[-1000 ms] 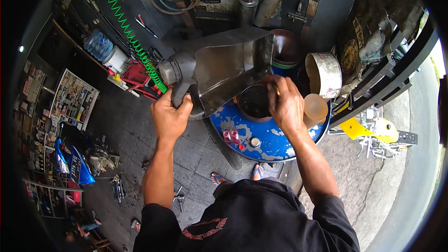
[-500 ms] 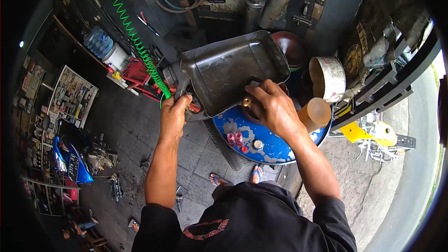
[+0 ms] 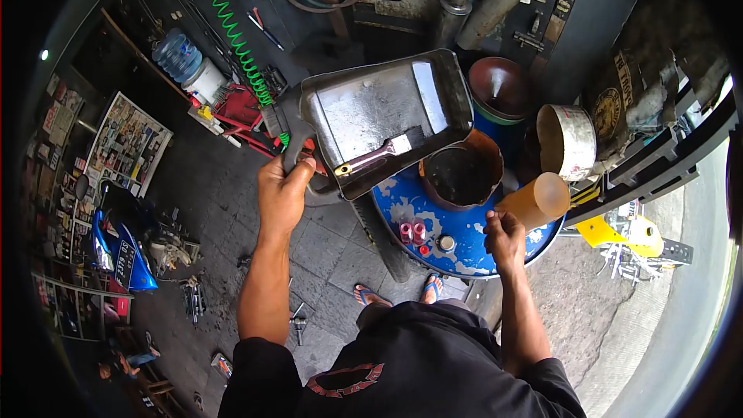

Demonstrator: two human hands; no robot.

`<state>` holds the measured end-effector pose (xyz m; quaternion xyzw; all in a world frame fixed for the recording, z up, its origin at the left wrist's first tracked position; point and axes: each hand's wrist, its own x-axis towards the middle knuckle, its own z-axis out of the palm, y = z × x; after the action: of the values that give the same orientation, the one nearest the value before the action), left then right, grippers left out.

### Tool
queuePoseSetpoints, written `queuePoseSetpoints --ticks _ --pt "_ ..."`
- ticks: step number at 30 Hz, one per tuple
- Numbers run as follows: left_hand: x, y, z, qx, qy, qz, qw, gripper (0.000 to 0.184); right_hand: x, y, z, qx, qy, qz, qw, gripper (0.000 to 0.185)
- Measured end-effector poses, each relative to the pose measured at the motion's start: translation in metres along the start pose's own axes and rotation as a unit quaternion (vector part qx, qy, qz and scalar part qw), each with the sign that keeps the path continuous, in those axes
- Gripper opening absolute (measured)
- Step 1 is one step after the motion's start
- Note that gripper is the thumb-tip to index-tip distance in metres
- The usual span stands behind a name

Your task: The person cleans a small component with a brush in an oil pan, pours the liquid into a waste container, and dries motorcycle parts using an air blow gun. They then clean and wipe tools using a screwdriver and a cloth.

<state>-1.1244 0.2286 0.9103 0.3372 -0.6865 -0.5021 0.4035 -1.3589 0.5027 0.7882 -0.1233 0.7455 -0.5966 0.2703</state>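
While the left grip (image 3: 282,195) clasps a dark pan (image 3: 352,118), brush (image 3: 377,155) lying inside to that grip's right, the right grip (image 3: 505,238) curls at the amber container (image 3: 539,200), hold unclear; grasping it seems the step, with firm closure needed next.

Blue drum (image 3: 470,226) top, round, paint flaked in patches. Rusty pan (image 3: 487,153) sits toward the far edge, dark inside. Near-left edge: two pink containers (image 3: 419,232) side by side, red cap (image 3: 423,250) just beside, metal lid (image 3: 446,243) right of that. Amber cup (image 3: 534,203) by the right edge, base hidden.
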Motion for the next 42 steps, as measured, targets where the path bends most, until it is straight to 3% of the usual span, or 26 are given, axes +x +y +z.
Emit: queuePoseSetpoints --ticks 4,8,12,13,17,19,20,24,26,28,30,32,33,34,37,42 --pt "-0.001 0.003 0.001 -0.033 0.021 0.007 0.999 0.012 0.01 0.004 0.002 0.042 0.01 0.103 0.994 0.046" --pt "-0.003 0.0 -0.004 -0.039 0.055 0.017 0.998 0.01 0.026 0.011 0.006 0.027 0.022 0.119 0.992 0.052" --pt "-0.005 -0.002 -0.016 -0.039 0.056 -0.004 0.998 0.009 0.037 0.004 0.024 -0.084 0.031 0.09 0.992 0.056" --pt "-0.004 -0.002 -0.017 -0.045 0.06 -0.006 0.997 0.009 0.045 0.022 0.027 -0.081 0.04 0.022 0.996 0.047" --pt "-0.002 0.001 -0.024 -0.046 0.071 -0.015 0.996 0.01 0.058 0.023 0.022 -0.127 0.056 0.008 0.99 0.041" --pt "0.0 -0.003 -0.031 -0.065 0.079 0.004 0.995 0.008 0.059 0.007 0.013 -0.208 0.087 -0.078 0.971 0.041" --pt "0.001 -0.005 -0.036 -0.068 0.079 0.002 0.995 0.008 0.047 -0.032 0.01 -0.297 0.081 -0.075 0.948 0.042" --pt "0.005 0.001 -0.049 -0.081 0.097 -0.008 0.992 0.011 0.055 -0.085 -0.016 -0.378 0.053 -0.129 0.915 0.04" --pt "0.008 0.0 -0.059 -0.1 0.114 -0.003 0.988 0.013 0.055 -0.127 -0.026 -0.422 0.07 -0.103 0.898 0.039" --pt "0.009 -0.002 -0.07 -0.114 0.122 -0.003 0.986 0.016 0.09 -0.134 -0.051 -0.38 0.054 -0.123 0.915 0.029" --pt "0.008 -0.003 -0.08 -0.085 0.153 0.001 0.985 0.016 0.121 -0.154 -0.079 -0.572 -0.06 -0.352 0.738 0.017" --pt "0.004 0.004 -0.081 -0.095 0.187 -0.01 0.978 0.015 0.136 -0.183 -0.083 -0.477 -0.006 -0.256 0.841 0.038" --pt "0.002 0.001 -0.089 -0.091 0.185 -0.004 0.978 0.016 0.179 -0.164 -0.104 -0.545 0.069 -0.345 0.761 0.042" --pt "0.0 -0.001 -0.094 -0.087 0.183 0.001 0.979 0.016 0.182 -0.18 -0.098 -0.547 0.069 -0.349 0.758 0.042" --pt "-0.008 0.002 -0.101 -0.088 0.207 0.004 0.974 0.017 0.183 -0.229 -0.069 -0.595 0.118 -0.172 0.776 0.046" --pt "-0.027 -0.002 -0.119 -0.095 0.221 -0.001 0.971 0.012 0.205 -0.243 -0.048 -0.642 0.17 -0.212 0.717 0.035"
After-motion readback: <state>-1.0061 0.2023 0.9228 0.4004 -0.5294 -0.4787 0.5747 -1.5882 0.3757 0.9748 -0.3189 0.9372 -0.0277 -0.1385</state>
